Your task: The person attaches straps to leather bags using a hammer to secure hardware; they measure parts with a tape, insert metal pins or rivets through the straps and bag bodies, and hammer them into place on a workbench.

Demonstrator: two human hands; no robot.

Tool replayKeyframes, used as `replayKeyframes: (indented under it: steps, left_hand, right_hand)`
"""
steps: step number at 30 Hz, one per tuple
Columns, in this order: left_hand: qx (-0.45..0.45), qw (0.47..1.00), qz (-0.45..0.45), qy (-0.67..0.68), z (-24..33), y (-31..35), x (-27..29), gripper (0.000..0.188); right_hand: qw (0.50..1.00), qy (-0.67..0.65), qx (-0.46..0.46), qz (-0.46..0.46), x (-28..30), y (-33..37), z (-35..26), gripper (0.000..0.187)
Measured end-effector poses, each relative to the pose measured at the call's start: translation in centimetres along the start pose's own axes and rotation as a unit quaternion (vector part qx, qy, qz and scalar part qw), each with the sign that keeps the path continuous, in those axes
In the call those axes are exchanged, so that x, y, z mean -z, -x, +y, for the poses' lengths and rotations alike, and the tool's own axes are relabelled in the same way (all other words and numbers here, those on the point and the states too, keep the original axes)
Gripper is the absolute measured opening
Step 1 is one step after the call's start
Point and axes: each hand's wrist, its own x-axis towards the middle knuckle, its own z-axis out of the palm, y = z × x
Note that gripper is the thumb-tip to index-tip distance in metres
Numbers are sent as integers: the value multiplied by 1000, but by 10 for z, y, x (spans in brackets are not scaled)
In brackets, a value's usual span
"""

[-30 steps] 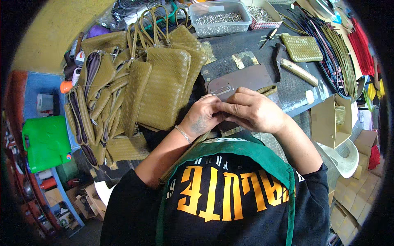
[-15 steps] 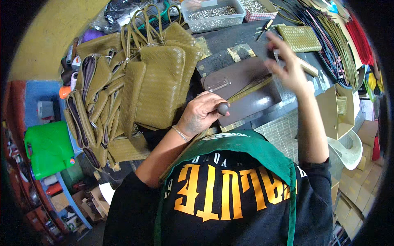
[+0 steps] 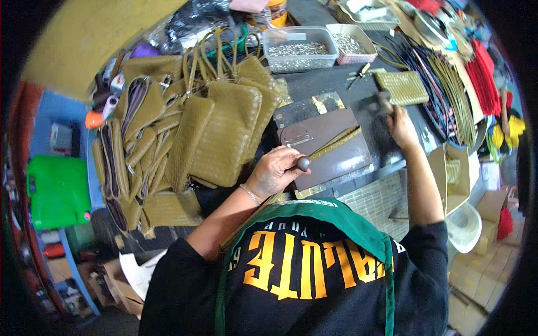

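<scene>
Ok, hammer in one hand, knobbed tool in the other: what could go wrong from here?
The hammer in the right hand could, if swung, glance off the knobbed tool and hit the left hand gripping it. The far end of the strap lies unheld on the brown sheet, so it might shift. Jolts could scatter metal pieces from the open tub.

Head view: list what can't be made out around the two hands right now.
All in the head view:
- Hammer: its head is blurred; the right hand covers much of its handle.
- Round-topped tool: its shaft and tip are hidden below its top and the left hand.
- Olive strap: its near end is hidden by the left hand and the tool.
- Metal pieces: too small to tell their shape.
</scene>
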Motion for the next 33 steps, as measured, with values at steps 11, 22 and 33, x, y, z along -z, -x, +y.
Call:
replayKeyframes:
  steps: [11,22,33]
  left_hand:
    - [-15,1000,17,-16,-3,0,2,19]
    - [-7,999,26,-21,1,-1,-1,19]
    - [-16,999,40,-30,0,3,2,17]
  right_hand:
    - [938,-289,-27,-192,118,77,-157,33]
    - [955,-84,164,-234,136,70,-203,29]
    - [889,-426,168,17,158,61,-201,26]
